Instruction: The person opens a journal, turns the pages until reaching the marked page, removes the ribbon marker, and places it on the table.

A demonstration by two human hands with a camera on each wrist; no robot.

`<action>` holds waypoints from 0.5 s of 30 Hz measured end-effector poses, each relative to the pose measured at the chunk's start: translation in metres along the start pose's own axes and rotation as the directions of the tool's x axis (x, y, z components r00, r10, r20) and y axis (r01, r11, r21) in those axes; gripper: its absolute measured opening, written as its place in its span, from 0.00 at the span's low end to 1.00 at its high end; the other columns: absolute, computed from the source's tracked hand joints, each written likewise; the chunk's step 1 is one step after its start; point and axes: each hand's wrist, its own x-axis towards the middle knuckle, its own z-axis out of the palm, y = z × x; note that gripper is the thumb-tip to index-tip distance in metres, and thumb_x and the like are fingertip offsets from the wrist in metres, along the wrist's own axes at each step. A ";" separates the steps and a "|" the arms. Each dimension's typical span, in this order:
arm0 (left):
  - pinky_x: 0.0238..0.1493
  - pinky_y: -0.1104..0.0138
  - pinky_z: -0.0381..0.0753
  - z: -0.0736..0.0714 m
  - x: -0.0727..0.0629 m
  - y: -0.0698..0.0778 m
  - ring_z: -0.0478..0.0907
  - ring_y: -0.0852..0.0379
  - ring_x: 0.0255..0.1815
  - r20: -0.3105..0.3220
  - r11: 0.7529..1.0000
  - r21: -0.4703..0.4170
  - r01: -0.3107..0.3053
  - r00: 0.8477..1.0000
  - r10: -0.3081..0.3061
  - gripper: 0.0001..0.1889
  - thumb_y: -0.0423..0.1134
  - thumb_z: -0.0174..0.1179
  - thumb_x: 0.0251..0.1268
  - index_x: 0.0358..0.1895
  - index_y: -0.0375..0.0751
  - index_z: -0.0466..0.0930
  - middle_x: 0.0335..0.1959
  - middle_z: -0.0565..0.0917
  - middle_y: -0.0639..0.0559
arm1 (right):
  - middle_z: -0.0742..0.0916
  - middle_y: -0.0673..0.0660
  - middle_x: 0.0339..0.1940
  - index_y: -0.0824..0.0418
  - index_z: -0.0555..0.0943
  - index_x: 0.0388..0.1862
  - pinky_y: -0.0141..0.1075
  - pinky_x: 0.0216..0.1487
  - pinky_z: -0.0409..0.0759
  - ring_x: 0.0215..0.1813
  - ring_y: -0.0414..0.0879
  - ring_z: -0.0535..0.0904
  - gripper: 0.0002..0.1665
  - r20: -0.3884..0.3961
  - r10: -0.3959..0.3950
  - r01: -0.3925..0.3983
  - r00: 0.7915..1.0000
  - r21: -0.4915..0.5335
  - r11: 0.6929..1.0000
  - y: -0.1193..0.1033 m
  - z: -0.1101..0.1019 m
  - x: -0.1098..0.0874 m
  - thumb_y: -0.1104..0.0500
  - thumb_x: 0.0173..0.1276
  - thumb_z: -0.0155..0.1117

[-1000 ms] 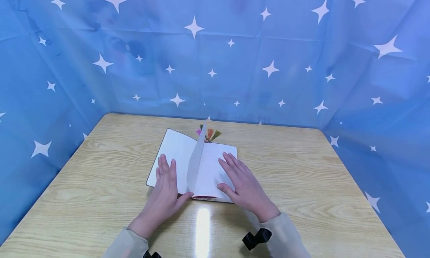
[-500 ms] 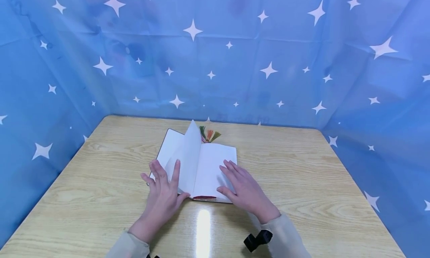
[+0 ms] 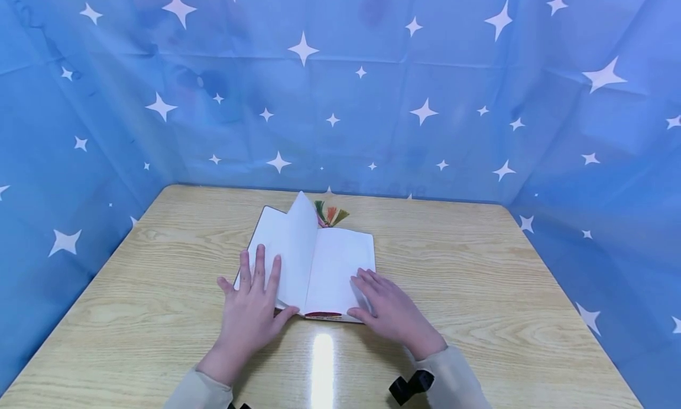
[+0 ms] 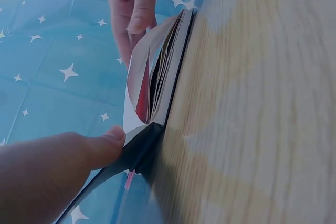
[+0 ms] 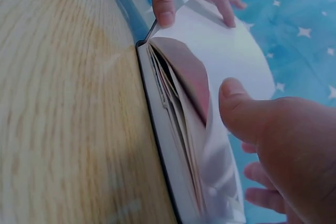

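Note:
An open notebook (image 3: 340, 267) with blank white pages and a dark cover lies mid-table. My left hand (image 3: 247, 317) rests on its left side, fingers spread and thumb by the lower end of the spine. One left-hand leaf (image 3: 301, 231) stands partly raised, its upper corner sticking up. At the lower right corner of the right page, my right hand (image 3: 396, 311) rests with fingers slightly bent. Colourful tassels (image 3: 331, 214) stick out above the spine. In the right wrist view, a reddish sheet (image 5: 194, 82) shows between bulging pages (image 5: 178, 124).
The notebook lies on a wood-grain table (image 3: 479, 279) with rounded far corners. Behind and beside it hangs a blue cloth (image 3: 340, 90) with white stars. A black wrist-camera mount (image 3: 411, 386) sits at my right sleeve.
The upright leaf has swung left and lies lower over the left side. My left hand has spread its fingers onto it. The right hand has slid slightly down the right page.

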 end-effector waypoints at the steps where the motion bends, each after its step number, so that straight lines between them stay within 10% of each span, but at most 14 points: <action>1: 0.54 0.29 0.24 0.000 -0.001 0.000 0.34 0.29 0.70 0.006 1.000 0.008 0.013 1.000 -0.013 0.53 0.68 0.59 0.46 0.70 0.34 0.57 0.71 0.46 0.29 | 0.69 0.62 0.67 0.62 0.69 0.65 0.51 0.63 0.63 0.68 0.57 0.63 0.37 0.003 0.004 -0.004 1.000 0.001 1.000 0.000 0.001 0.000 0.38 0.67 0.52; 15: 0.58 0.38 0.59 -0.002 -0.008 -0.009 0.66 0.30 0.60 0.098 0.994 0.048 0.098 0.990 -0.103 0.49 0.74 0.56 0.44 0.66 0.43 0.68 0.58 0.71 0.26 | 0.69 0.62 0.68 0.62 0.69 0.65 0.51 0.62 0.64 0.68 0.57 0.63 0.39 0.057 0.033 -0.033 0.998 0.011 0.999 0.004 0.007 -0.005 0.36 0.65 0.53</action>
